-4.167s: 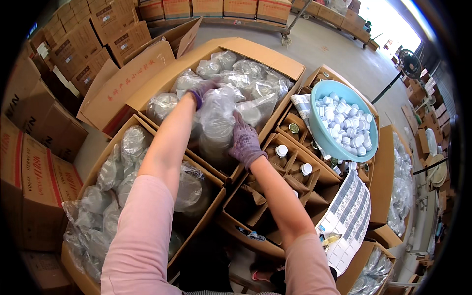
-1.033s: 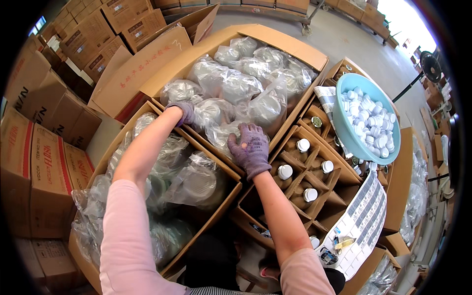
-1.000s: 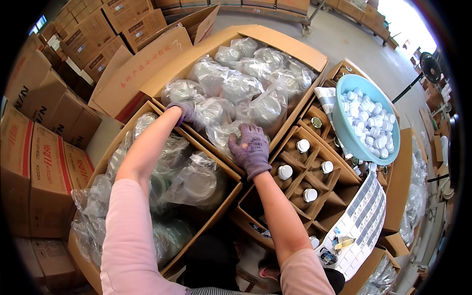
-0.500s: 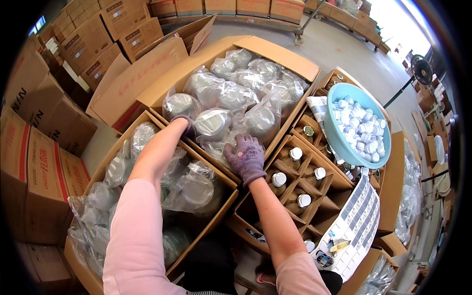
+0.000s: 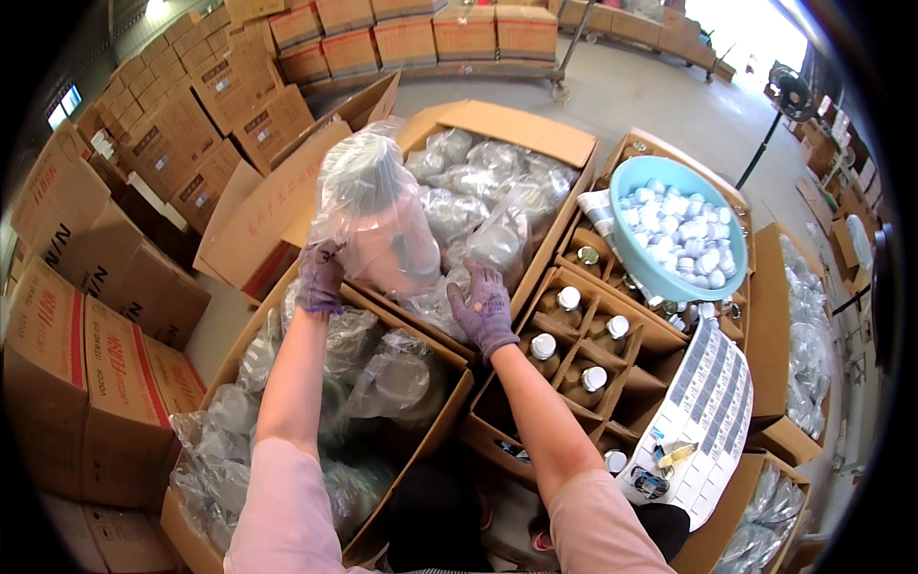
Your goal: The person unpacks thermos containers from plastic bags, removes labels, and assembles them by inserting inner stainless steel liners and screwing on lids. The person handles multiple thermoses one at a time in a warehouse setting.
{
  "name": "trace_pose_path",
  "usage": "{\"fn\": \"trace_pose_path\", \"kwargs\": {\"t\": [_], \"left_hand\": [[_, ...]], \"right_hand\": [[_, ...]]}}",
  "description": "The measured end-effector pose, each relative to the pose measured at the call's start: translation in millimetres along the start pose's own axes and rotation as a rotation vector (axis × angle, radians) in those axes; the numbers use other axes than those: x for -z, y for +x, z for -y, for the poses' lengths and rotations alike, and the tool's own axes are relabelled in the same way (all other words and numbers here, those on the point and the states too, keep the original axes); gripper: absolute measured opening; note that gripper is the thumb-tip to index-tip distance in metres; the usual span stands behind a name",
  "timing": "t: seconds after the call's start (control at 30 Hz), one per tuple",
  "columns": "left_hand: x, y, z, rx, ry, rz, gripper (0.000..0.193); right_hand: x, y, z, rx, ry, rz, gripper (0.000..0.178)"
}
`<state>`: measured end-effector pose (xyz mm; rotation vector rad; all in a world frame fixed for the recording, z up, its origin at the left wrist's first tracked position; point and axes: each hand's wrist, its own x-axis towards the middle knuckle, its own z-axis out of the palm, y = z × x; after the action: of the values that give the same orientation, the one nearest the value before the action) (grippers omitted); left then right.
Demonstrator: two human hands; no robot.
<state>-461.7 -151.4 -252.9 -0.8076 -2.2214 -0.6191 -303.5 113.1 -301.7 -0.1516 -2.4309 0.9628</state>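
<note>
A large clear bottle or jar in a plastic bag [image 5: 368, 206] stands tilted above the far carton, its wide flat end up. My left hand [image 5: 321, 275], in a purple-grey glove, is closed on the bag at its lower left side. Pink shows through the clear wall. My right hand [image 5: 485, 308], gloved alike, rests with fingers and thumb apart over the bagged glassware near the carton's front corner, holding nothing I can see. More bagged clear vessels [image 5: 459, 206] fill the far carton [image 5: 559, 143]. The near left carton [image 5: 430, 421] holds others.
Right of my hands is a divided carton [image 5: 545, 320] of white-capped bottles [image 5: 569, 298]. A light-blue basin [image 5: 631, 263] of white caps [image 5: 688, 239] sits beyond it. A label sheet [image 5: 703, 411] lies nearer. Stacked cartons [image 5: 105, 354] rise at left; a fan [image 5: 790, 91] stands far right.
My left hand has come up and toward me with the bagged vessel, lifting it above the far carton. My right hand stays near the same spot, its thumb now wider apart. The view has shifted slightly.
</note>
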Motion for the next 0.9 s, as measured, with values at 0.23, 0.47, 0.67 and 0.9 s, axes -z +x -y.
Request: {"fn": "trace_pose_path", "kwargs": {"t": [0.23, 0.47, 0.67, 0.9], "left_hand": [[120, 2, -56, 0.474, -1.132, -0.292, 0.023], [181, -170, -257, 0.180, -0.674, 0.242, 0.026], [162, -225, -377, -0.113, -1.134, 0.640, 0.038], [201, -155, -424, 0.329, -1.068, 0.603, 0.054]], "right_hand": [[67, -36, 5, -0.306, 0.832, -0.089, 0.057], [276, -83, 35, -0.446, 1.442, 0.128, 0.057], [419, -204, 53, -0.276, 0.810, 0.111, 0.040], [410, -310, 90, -0.362, 0.392, -0.029, 0.077]]}}
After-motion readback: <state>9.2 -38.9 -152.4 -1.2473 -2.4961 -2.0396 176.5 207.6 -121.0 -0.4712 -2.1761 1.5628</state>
